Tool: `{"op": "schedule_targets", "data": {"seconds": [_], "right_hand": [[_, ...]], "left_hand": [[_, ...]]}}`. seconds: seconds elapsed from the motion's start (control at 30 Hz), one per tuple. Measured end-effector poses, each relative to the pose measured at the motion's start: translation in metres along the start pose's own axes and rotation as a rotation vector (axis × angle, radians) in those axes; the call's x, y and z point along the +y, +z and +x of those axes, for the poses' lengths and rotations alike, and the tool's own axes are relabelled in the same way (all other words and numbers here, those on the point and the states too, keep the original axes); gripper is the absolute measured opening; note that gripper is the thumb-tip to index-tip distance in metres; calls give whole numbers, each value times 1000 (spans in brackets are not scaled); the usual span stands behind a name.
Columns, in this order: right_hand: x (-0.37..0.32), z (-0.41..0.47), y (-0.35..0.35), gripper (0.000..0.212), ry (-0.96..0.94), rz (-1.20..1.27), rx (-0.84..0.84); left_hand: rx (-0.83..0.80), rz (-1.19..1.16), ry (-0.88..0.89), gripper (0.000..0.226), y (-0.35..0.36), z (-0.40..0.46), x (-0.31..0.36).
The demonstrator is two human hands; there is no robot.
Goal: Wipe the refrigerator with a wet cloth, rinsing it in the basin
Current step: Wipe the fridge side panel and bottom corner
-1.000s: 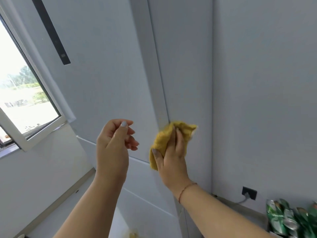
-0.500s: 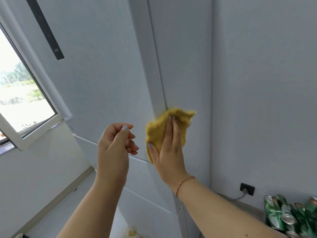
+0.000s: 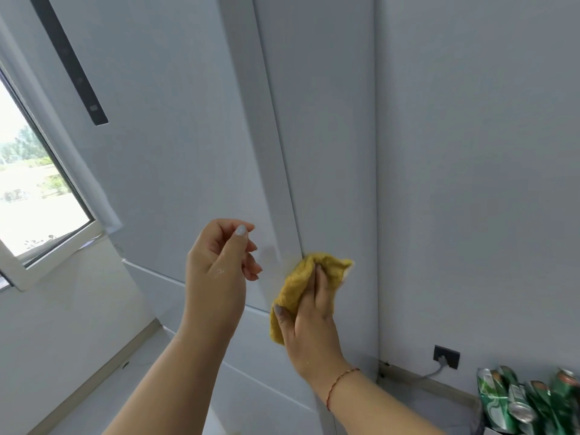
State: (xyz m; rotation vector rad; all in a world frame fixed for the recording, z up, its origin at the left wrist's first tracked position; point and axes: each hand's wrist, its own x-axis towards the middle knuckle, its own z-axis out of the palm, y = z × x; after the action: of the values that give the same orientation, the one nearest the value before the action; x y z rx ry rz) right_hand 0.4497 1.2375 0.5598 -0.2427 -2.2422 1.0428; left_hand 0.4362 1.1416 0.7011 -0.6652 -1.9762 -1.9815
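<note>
Cloth (image 3: pixel 299 287), yellow and bunched, being pressed flat against the refrigerator (image 3: pixel 326 152) right at the corner where the door front meets the side panel, near the seam above the lower drawer. Pressing it there with the right hand (image 3: pixel 309 321): fingers (image 3: pixel 320 287) lying fairly straight over the wad, thumb spread at its lower edge, palm bearing on the fabric rather than clenching it. Judging from the placement, working down the corner edge, with the wad folded thick enough to reach into the groove.

Hovering just beside it, clear of the appliance, the left hand (image 3: pixel 219 265): fingers curled loosely inward, thumb resting against the forefinger, grasping nothing and touching nothing. Probably being kept raised for balance, or ready to steady the door; glistening droplets on its back suggesting wetness from the rinse water.

Showing elsewhere: a dark vertical handle strip (image 3: pixel 67 58) high on the door, a window (image 3: pixel 34 196) standing open at left, a wall socket (image 3: pixel 446 356) with a grey cable low at right, and crushed green drink cans (image 3: pixel 530 403) piled in the bottom right corner. No basin in view, so any rinsing calling for a turn away from this spot. Lower drawers looking not yet reached by the cloth.
</note>
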Motion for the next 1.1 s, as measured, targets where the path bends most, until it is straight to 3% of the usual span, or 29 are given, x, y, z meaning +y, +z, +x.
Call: {"op": "schedule_targets", "data": {"seconds": [0.2,0.33,0.5,0.77,0.9,1.0,1.1], "right_hand": [[-57,67,-42,82,-285,-12,192],[-68,87,-52,83,-362,-31,229],[-29,53,-20,81,-292,16,199],[64,-35,38,96,86,2,-99],[70,-47,40,87,204,63,-176],[49,-41,35,78,212,156,-122],[20,-25,23,74,-8,199,16]], "left_hand": [[49,36,167,19,-5,25,25],[23,65,204,19,-2,36,35],[-11,118,147,18,3,38,18],[-20,191,87,17,8,31,-4],[-25,202,77,18,8,27,-6],[-28,204,65,17,9,24,-7],[-53,220,59,18,12,20,-9]]}}
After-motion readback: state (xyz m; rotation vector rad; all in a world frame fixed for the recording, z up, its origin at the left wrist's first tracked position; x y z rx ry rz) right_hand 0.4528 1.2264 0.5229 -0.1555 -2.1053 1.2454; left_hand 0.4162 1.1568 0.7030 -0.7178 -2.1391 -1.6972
